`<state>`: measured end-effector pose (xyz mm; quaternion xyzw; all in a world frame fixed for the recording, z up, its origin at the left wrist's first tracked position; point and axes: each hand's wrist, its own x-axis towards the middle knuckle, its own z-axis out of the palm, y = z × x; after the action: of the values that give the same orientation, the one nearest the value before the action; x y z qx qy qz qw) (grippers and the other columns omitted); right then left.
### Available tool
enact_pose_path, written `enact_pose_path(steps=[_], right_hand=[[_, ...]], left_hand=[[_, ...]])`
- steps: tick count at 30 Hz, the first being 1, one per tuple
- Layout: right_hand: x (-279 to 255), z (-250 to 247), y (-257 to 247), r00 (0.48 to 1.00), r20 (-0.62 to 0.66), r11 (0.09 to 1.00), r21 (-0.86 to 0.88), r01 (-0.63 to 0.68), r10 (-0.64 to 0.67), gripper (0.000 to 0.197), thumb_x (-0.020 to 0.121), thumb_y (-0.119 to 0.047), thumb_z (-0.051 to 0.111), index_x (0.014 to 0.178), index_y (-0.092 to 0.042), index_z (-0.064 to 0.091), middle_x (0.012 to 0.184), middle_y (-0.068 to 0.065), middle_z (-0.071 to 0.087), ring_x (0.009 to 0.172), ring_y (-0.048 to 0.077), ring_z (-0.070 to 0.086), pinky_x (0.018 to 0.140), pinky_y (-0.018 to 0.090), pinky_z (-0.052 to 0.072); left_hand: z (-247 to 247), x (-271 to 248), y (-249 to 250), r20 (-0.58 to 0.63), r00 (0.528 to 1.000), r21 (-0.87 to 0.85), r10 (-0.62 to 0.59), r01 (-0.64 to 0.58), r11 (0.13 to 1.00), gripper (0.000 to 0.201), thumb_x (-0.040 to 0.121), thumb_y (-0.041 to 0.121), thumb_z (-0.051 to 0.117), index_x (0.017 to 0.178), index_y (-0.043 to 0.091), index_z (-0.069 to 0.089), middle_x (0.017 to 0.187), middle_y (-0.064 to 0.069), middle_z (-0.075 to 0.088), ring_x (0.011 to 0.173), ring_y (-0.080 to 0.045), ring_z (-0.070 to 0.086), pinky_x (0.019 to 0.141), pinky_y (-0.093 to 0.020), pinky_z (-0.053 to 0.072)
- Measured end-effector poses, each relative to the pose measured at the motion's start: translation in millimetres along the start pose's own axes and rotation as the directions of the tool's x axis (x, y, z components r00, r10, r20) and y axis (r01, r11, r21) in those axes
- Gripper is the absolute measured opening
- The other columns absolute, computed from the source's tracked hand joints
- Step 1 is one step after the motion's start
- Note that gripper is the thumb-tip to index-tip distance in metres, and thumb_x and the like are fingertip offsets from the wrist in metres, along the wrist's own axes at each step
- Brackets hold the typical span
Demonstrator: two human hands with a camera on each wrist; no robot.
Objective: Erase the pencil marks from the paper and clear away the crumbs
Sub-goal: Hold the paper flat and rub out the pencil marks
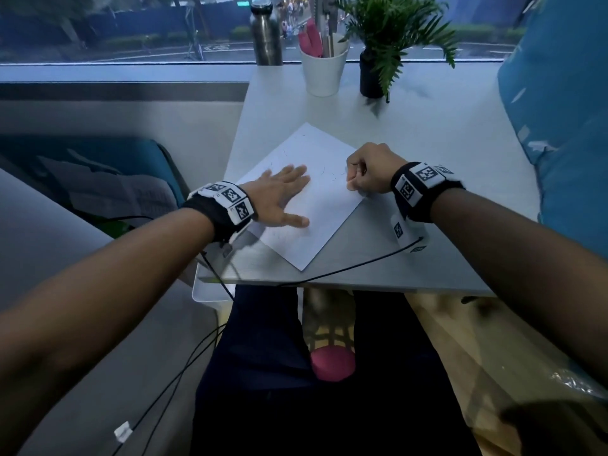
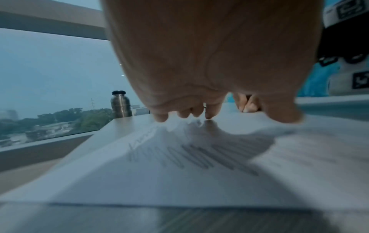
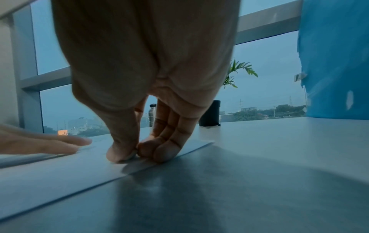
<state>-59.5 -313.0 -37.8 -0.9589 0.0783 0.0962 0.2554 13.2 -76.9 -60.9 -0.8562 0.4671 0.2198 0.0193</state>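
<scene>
A white sheet of paper (image 1: 316, 205) lies turned at an angle on the grey table (image 1: 427, 143). Dark pencil strokes (image 2: 189, 156) show on it under my left palm, and fainter marks (image 1: 332, 174) lie between my hands. My left hand (image 1: 292, 195) presses flat on the sheet's left part, fingers straight. At the paper's right edge, my right hand (image 1: 352, 184) has its fingers curled. Thumb and fingers pinch a small pale eraser (image 3: 131, 155) against the paper; most of it is hidden.
At the back of the table stand a steel bottle (image 1: 266, 34), a white cup (image 1: 324, 70) holding pink things, and a potted plant (image 1: 378, 60). A blue plastic-covered bulk (image 1: 566, 126) fills the right side. A black cable (image 1: 345, 268) crosses the table's front edge.
</scene>
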Motion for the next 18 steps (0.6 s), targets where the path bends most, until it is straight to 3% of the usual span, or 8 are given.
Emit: enact_pose_path(steps=[3,6,9,11,15,18], right_hand=[[0,1,-3,0.999,-0.032,0.999,-0.044,-0.019,0.018,0.005,0.076,-0.007,0.075,0.075,-0.007,0.070,0.074,0.007,0.070,0.075,0.021,0.067,0.072,0.030,0.056],[0,8,-14,0.997,-0.080,0.998,-0.065,0.009,-0.014,0.005,0.074,-0.003,0.073,0.073,-0.008,0.073,0.075,0.005,0.071,0.078,0.019,0.067,0.070,0.029,0.055],[-5,18,-33,0.993,-0.079,0.996,-0.036,0.080,-0.083,0.007,0.078,-0.006,0.070,0.081,-0.007,0.076,0.078,0.003,0.070,0.081,0.013,0.058,0.073,0.024,0.049],[-5,24,-41,0.994,-0.067,0.996,-0.035,0.083,-0.085,0.007,0.077,-0.008,0.069,0.080,-0.009,0.076,0.078,0.003,0.071,0.081,0.014,0.059,0.074,0.026,0.051],[-12,37,-44,0.991,-0.120,0.997,-0.054,0.054,-0.061,0.010,0.071,-0.016,0.056,0.061,-0.015,0.057,0.071,0.006,0.063,0.065,0.025,0.055,0.075,0.036,0.056],[-40,56,-60,0.973,0.041,0.965,-0.129,0.229,-0.225,0.013,0.071,-0.009,0.057,0.063,-0.004,0.066,0.065,0.010,0.067,0.062,0.027,0.057,0.067,0.034,0.053]], left_hand=[[2,-6,4,0.064,0.996,-0.072,0.056,-0.051,0.996,0.112,0.074,0.069,0.068,0.157,0.033,0.001,0.164,0.006,-0.014,0.150,-0.014,-0.013,0.116,-0.057,-0.004],[10,-3,8,0.054,0.998,-0.076,-0.038,0.042,0.996,0.120,0.064,0.079,0.068,0.154,0.045,-0.004,0.162,0.011,-0.019,0.148,-0.012,-0.018,0.111,-0.070,-0.006],[10,1,10,0.068,0.993,-0.090,-0.092,0.098,0.991,0.125,0.057,0.084,0.067,0.151,0.050,-0.008,0.161,0.012,-0.022,0.148,-0.012,-0.021,0.109,-0.072,-0.009],[12,3,11,0.091,0.990,-0.085,-0.110,0.118,0.989,0.133,0.047,0.089,0.067,0.148,0.053,-0.013,0.160,0.013,-0.025,0.147,-0.012,-0.024,0.106,-0.073,-0.010],[16,6,14,0.099,0.986,-0.058,-0.137,0.143,0.988,0.139,0.042,0.090,0.069,0.147,0.054,-0.016,0.159,0.014,-0.027,0.147,-0.014,-0.025,0.106,-0.076,-0.008],[13,4,16,0.108,0.983,-0.072,-0.145,0.153,0.986,0.139,0.040,0.087,0.072,0.145,0.056,-0.014,0.159,0.013,-0.028,0.146,-0.014,-0.026,0.105,-0.076,-0.008]])
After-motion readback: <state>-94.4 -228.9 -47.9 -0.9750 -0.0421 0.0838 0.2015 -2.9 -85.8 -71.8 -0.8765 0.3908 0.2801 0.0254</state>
